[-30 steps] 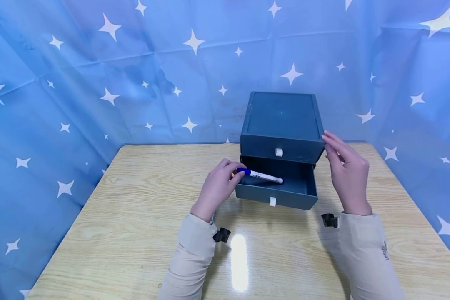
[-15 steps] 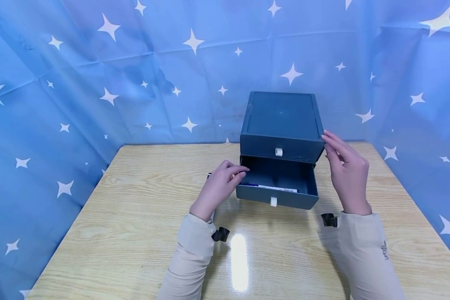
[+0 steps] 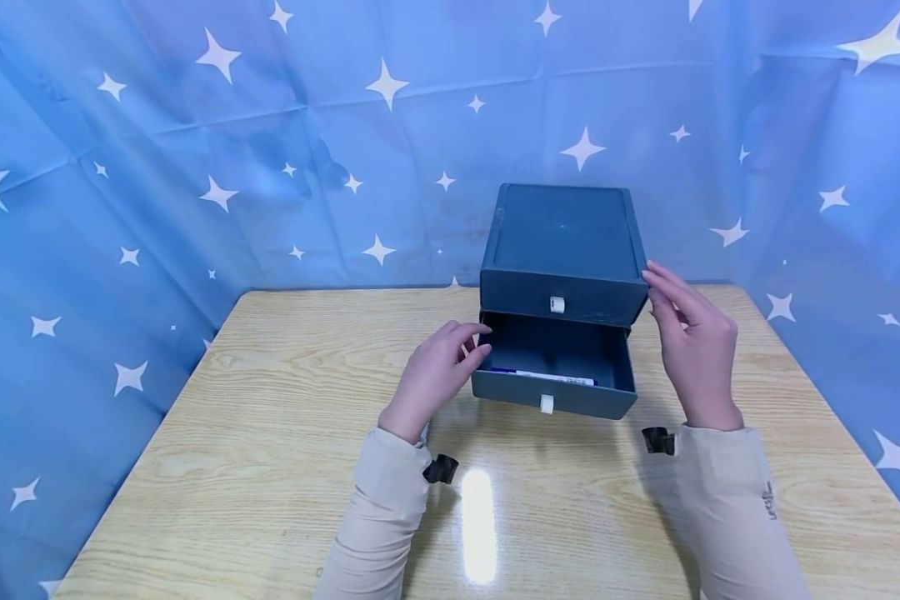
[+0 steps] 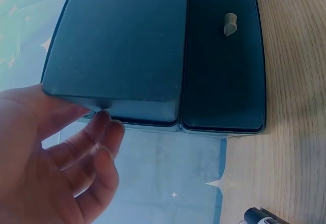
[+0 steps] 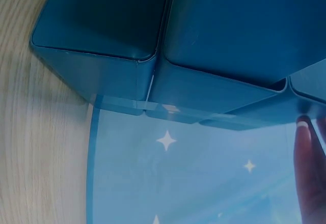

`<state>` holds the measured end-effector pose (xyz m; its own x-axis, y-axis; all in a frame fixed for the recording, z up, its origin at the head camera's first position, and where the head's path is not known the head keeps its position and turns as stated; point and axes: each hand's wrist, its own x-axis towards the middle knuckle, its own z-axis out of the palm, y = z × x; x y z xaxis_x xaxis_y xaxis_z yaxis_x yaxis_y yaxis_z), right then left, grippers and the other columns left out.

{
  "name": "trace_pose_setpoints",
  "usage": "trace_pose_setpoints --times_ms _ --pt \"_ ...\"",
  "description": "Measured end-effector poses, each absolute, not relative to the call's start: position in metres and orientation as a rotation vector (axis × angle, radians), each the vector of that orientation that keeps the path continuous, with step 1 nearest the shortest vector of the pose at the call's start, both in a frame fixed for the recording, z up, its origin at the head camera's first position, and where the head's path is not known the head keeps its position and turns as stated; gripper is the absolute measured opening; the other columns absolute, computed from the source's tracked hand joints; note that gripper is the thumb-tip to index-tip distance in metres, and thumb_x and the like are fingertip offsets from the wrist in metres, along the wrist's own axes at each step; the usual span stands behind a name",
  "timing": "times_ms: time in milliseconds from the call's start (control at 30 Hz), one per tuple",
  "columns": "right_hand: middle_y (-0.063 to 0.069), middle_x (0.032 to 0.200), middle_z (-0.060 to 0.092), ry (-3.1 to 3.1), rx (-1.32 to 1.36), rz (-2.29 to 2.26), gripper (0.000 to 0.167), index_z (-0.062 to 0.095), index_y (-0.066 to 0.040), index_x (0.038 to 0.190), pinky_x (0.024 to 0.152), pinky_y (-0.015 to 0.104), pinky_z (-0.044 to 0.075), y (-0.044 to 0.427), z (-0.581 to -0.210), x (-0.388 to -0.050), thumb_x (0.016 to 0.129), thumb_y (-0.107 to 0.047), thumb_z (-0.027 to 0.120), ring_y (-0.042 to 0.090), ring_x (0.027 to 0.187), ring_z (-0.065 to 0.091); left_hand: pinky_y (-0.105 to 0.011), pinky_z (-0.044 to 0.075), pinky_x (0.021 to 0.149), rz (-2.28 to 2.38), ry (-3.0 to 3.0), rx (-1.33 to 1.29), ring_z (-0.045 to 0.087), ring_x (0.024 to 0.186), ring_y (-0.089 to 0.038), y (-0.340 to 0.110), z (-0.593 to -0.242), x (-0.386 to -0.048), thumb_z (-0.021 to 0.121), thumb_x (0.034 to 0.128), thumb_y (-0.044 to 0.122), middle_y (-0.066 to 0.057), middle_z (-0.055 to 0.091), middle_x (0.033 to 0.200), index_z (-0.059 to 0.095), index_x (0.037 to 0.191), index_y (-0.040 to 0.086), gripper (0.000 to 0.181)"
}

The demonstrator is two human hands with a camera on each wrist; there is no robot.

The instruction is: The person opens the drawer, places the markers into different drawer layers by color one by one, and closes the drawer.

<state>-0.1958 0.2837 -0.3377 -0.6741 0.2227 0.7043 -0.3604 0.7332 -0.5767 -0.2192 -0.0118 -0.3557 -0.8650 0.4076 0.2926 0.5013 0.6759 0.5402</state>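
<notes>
A marker with a blue end and white barrel (image 3: 555, 379) lies along the front inside the pulled-out drawer (image 3: 553, 400) of a dark blue drawer cabinet (image 3: 566, 229). My left hand (image 3: 435, 371) is at that drawer's left rim, thumb and index finger apart with nothing between them. In the left wrist view, the left hand's fingers are loosely bent beside the drawer's corner. My right hand (image 3: 693, 350) touches the cabinet's upper right front corner with its fingertips. Only part of a right-hand finger (image 5: 308, 168) shows in the right wrist view.
Beneath the pulled-out drawer, the left wrist view shows a shut drawer with a small pale pull (image 4: 230, 24). A black-ended, pen-like thing (image 4: 260, 216) lies on the wooden table (image 3: 270, 433). A starry blue cloth (image 3: 345, 125) hangs close behind the cabinet.
A second ago my left hand held the marker by its blue end above the drawer. It has let go, the marker lies inside, and thumb and index have spread. The right hand stays put.
</notes>
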Motion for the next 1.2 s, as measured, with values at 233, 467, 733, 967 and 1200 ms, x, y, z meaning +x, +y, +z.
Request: trace_pose_setpoints --times_ms 233,467,733,967,1200 --pt "-0.015 0.120 0.054 -2.119 0.111 0.918 0.029 0.061 -0.028 0.115 0.074 0.006 0.039 0.284 -0.338 -0.196 0.089 -0.019 0.055 0.004 0.106 0.053 -0.022 0.040 0.053 -0.957 -2.730 -0.689 0.046 0.062 -0.006 -0.012 -0.355 -0.219 0.055 0.0878 0.035 0.008 0.049 0.074 0.054 0.091 0.019 0.016" --pt "-0.014 0.120 0.054 -2.116 0.114 0.915 0.028 0.061 -0.028 0.115 0.074 0.006 0.039 0.284 -0.339 -0.197 0.089 -0.020 0.055 0.005 0.105 0.053 -0.024 0.034 0.048 -0.941 -2.737 -0.721 0.042 0.051 -0.009 -0.014 -0.353 -0.216 0.051 0.0887 0.039 0.005 0.042 0.057 0.048 0.072 0.021 0.025" --pt "-0.015 0.120 0.054 -2.115 0.108 0.915 0.028 0.061 -0.028 0.115 0.074 0.006 0.039 0.284 -0.339 -0.197 0.089 -0.020 0.054 0.005 0.105 0.054 -0.025 0.031 0.047 -0.961 -2.753 -0.820 0.038 0.047 -0.012 -0.017 -0.353 -0.216 0.045 0.0890 0.048 0.003 0.035 0.052 0.044 0.061 0.018 0.041" --pt "-0.013 0.121 0.054 -2.105 0.124 0.923 0.028 0.061 -0.026 0.116 0.076 0.007 0.039 0.283 -0.338 -0.197 0.090 -0.020 0.054 0.005 0.107 0.052 -0.026 0.032 0.049 -0.968 -2.849 -0.881 0.040 0.051 -0.012 -0.022 -0.350 -0.214 0.046 0.0805 0.062 0.003 0.038 0.057 0.043 0.067 0.018 0.045" --pt "-0.013 0.122 0.053 -2.111 0.135 0.953 0.028 0.061 -0.024 0.116 0.074 0.007 0.041 0.283 -0.337 -0.197 0.090 -0.020 0.053 0.005 0.105 0.053 -0.027 0.032 0.049 -0.970 -2.863 -0.914 0.041 0.052 -0.012 -0.024 -0.352 -0.217 0.050 0.0728 0.068 0.003 0.038 0.059 0.042 0.069 0.019 0.050"
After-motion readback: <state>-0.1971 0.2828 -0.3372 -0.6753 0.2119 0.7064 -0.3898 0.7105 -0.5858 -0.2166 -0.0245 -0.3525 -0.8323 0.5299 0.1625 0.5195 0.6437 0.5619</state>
